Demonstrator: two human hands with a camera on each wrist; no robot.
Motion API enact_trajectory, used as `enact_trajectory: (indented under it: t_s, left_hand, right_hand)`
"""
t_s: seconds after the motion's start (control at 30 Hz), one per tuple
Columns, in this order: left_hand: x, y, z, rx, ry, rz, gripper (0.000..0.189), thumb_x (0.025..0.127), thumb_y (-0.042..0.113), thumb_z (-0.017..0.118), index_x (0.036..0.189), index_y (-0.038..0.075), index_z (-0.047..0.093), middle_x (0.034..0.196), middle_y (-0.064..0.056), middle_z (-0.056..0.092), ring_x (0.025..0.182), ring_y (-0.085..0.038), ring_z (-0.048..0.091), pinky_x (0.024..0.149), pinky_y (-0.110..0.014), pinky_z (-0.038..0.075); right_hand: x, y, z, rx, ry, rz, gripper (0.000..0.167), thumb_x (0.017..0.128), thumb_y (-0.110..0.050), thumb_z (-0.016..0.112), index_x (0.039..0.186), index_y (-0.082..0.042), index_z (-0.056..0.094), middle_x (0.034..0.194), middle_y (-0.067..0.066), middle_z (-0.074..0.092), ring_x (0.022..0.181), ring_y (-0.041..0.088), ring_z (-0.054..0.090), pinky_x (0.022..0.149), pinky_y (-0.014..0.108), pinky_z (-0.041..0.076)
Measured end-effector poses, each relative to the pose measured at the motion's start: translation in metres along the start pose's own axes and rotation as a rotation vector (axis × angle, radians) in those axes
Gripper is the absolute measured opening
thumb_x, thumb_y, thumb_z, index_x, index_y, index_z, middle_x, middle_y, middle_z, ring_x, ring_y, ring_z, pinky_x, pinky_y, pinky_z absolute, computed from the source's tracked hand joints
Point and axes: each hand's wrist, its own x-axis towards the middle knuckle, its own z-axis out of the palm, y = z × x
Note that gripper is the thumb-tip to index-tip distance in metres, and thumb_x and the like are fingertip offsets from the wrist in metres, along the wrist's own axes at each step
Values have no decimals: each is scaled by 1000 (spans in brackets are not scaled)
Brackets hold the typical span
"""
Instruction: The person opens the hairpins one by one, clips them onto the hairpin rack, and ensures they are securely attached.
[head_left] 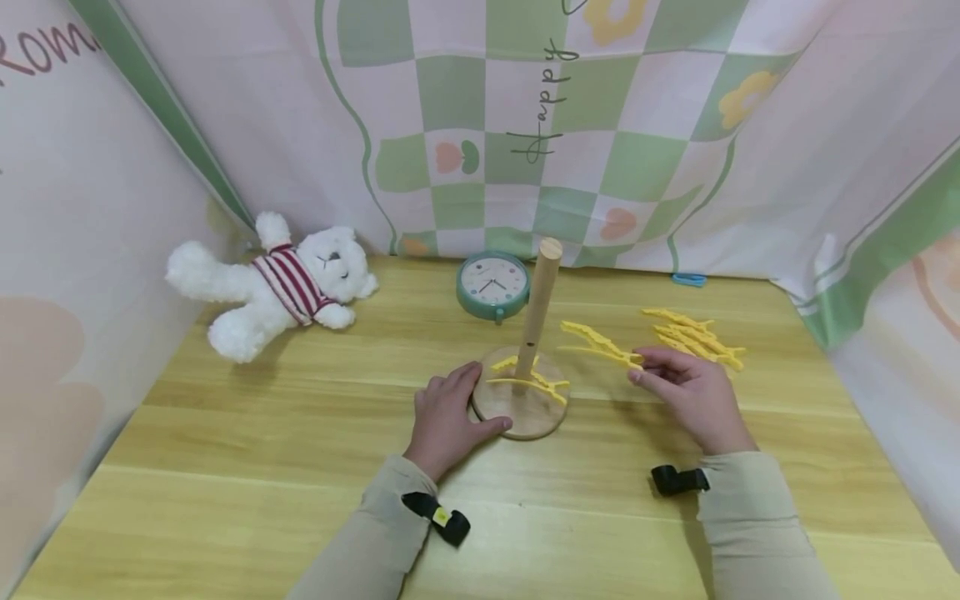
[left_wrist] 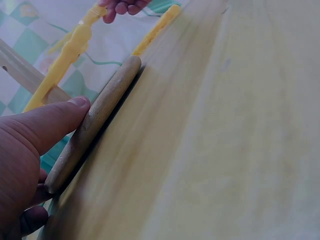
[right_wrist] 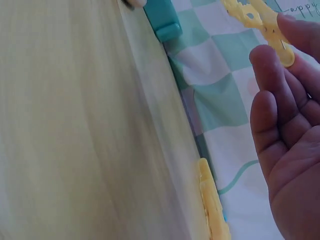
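A round-based wooden stand (head_left: pixel 538 308) with an upright post is held by my left hand (head_left: pixel 452 417), which grips the rim of the base, thumb on top. Low on the post sits a yellow hair clip (head_left: pixel 551 387), its two arms lying either side of the wood. Between thumb and fingertips, my right hand (head_left: pixel 693 396) pinches the tail end of another yellow hair clip (head_left: pixel 596 342). That clip's arms are spread and point left toward the post, apart from it. Behind the right hand lies a pile of yellow hair clips (head_left: pixel 686 335).
A green round clock (head_left: pixel 492 286) stands behind the post. To the left, a white teddy bear (head_left: pixel 300 287) in a striped shirt leans by the curtain. A small blue item (head_left: pixel 688 280) lies at the table's (head_left: pixel 247 492) back edge. Patterned curtains (head_left: pixel 450 92) surround the table.
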Motion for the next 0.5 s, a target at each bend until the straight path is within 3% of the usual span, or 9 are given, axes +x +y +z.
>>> enact_trajectory:
  t_s: [0.23, 0.5]
  left_hand:
    - [0, 0, 0, -2, -1, -4, 95, 77, 63, 78, 151, 13, 46, 154, -2, 46, 117, -25, 49, 96, -46, 31]
    - [0, -1, 1, 2, 3, 4, 95, 77, 63, 77, 151, 13, 46, 154, -1, 46, 118, -25, 49, 97, -47, 31]
  right_hand:
    - [-3, -11, 2, 23, -34, 2, 31, 89, -28, 78, 115, -9, 75, 94, -4, 73, 77, 10, 67, 62, 24, 52]
    - [-6, -26, 7, 31, -64, -73, 28, 89, -20, 79, 115, -10, 75, 91, -3, 73, 75, 10, 66, 59, 24, 51]
